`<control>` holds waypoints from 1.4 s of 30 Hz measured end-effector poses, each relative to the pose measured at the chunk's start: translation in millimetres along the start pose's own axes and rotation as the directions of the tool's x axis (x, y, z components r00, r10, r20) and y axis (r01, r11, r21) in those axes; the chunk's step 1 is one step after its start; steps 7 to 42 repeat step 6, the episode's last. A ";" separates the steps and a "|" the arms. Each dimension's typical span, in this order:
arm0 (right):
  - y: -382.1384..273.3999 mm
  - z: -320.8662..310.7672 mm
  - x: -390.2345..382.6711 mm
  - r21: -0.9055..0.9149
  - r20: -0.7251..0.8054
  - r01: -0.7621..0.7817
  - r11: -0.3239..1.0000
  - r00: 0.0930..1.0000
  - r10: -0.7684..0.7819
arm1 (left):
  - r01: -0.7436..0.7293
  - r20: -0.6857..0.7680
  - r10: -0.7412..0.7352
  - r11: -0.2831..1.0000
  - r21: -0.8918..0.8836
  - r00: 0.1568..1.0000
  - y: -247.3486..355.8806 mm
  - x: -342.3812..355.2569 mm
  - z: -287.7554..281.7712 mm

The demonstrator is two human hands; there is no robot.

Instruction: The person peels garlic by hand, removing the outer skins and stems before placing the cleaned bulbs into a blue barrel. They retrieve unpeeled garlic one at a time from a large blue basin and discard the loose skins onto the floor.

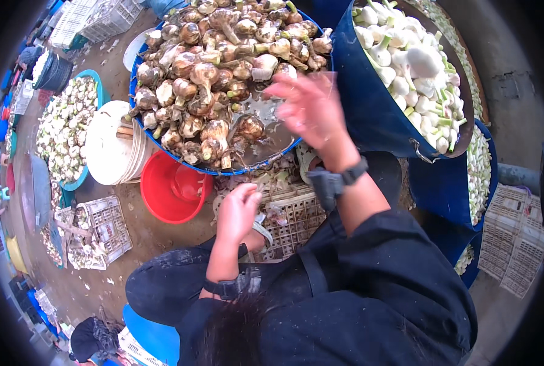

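A heap of unpeeled garlic bulbs [205, 76], brown and dirty-skinned, fills most of a round blue-rimmed tub [247, 169] in front of me. My right hand [308, 113] is over the tub's right part, smeared by motion, fingers spread and no bulb visible in it. At the upper right, clean white garlic bulbs [400, 79] lie in a tilted blue barrel [369, 91]. One blurred white bulb [425, 61] shows larger than the others there, seemingly in the air. Below the tub's near edge, my left hand [236, 213] is closed, thumb against curled fingers; anything inside is hidden.
Below the tub, a plastic crate [293, 222] holds peeled skins. A red basin [175, 189] and stacked white buckets [110, 143] stand left, near a teal basin [98, 85] of garlic. More crates [509, 235] stand right; another person [95, 338] is at lower left.
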State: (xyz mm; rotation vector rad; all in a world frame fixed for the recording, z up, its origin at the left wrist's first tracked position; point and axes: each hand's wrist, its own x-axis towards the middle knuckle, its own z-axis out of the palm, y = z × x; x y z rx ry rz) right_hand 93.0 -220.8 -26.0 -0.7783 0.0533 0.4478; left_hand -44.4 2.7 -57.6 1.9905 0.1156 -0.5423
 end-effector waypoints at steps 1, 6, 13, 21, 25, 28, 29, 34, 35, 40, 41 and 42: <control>16.0 10.1 9.4 -0.741 0.109 0.150 0.654 0.989 -0.103 | -0.103 -0.045 0.126 0.934 0.343 0.991 6.4 -3.8 3.3; 112.0 -10.9 63.8 -0.558 0.198 0.355 -0.750 0.935 0.294 | -0.008 -0.127 0.007 1.000 -0.003 0.992 16.6 11.8 -2.8; 112.0 -10.9 63.8 -0.558 0.198 0.355 -0.750 0.935 0.294 | -0.008 -0.127 0.007 1.000 -0.003 0.992 16.6 11.8 -2.8; 112.0 -10.9 63.8 -0.558 0.198 0.355 -0.750 0.935 0.294 | -0.008 -0.127 0.007 1.000 -0.003 0.992 16.6 11.8 -2.8; 112.0 -10.9 63.8 -0.558 0.198 0.355 -0.750 0.935 0.294 | -0.008 -0.127 0.007 1.000 -0.003 0.992 16.6 11.8 -2.8; 112.0 -10.9 63.8 -0.558 0.198 0.355 -0.750 0.935 0.294 | -0.008 -0.127 0.007 1.000 -0.003 0.992 16.6 11.8 -2.8; 112.0 -10.9 63.8 -0.558 0.198 0.355 -0.750 0.935 0.294 | -0.008 -0.127 0.007 1.000 -0.003 0.992 16.6 11.8 -2.8; 112.0 -10.9 63.8 -0.558 0.198 0.355 -0.750 0.935 0.294 | -0.008 -0.127 0.007 1.000 -0.003 0.992 16.6 11.8 -2.8; 112.0 -10.9 63.8 -0.558 0.198 0.355 -0.750 0.935 0.294 | -0.008 -0.127 0.007 1.000 -0.003 0.992 16.6 11.8 -2.8; 112.0 -10.9 63.8 -0.558 0.198 0.355 -0.750 0.935 0.294 | -0.008 -0.127 0.007 1.000 -0.003 0.992 16.6 11.8 -2.8; 112.0 -10.9 63.8 -0.558 0.198 0.355 -0.750 0.935 0.294 | -0.008 -0.127 0.007 1.000 -0.003 0.992 16.6 11.8 -2.8; 112.0 -10.9 63.8 -0.558 0.198 0.355 -0.750 0.935 0.294 | -0.008 -0.127 0.007 1.000 -0.003 0.992 16.6 11.8 -2.8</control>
